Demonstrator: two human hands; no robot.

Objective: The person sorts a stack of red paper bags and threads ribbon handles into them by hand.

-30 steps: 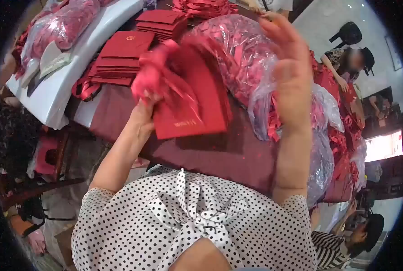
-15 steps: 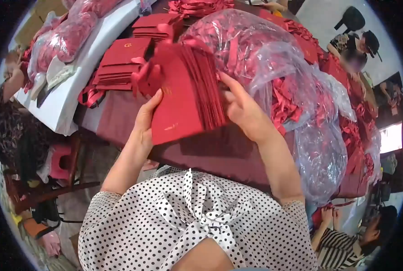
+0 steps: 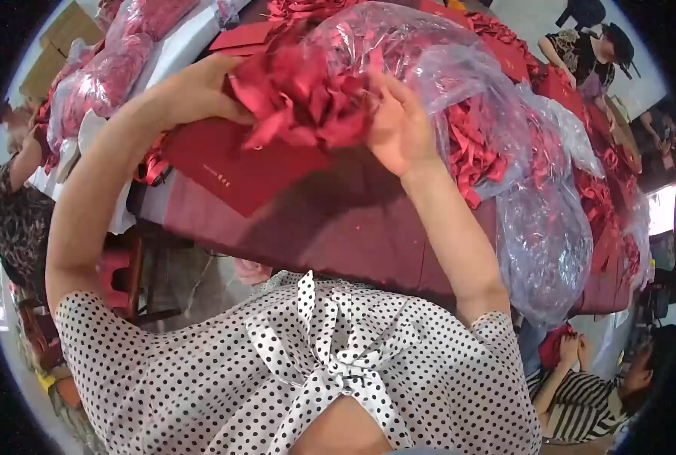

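A bundle of red paper bags (image 3: 235, 168), with gold lettering on the face toward me, is tilted above the dark red tabletop. Its bunched red ribbons (image 3: 307, 102) are partly blurred. My left hand (image 3: 205, 89) grips the bundle at its left side, fingers partly hidden behind it. At the right side of the ribbons is my right hand (image 3: 402, 125), fingers raised and apart, its fingertips close to the ribbon edge. Whether they touch it I cannot tell.
Clear plastic bags of red ribbon (image 3: 474, 152) lie to the right. Behind the bundle is part of a red stack (image 3: 243, 38). Wrapped red goods (image 3: 110, 72) lie at the upper left. People are at the left edge, upper right and lower right.
The bundle has turned and tipped, so its ribbons now face up between my hands. My left hand has moved up and left; my right hand has risen slightly.
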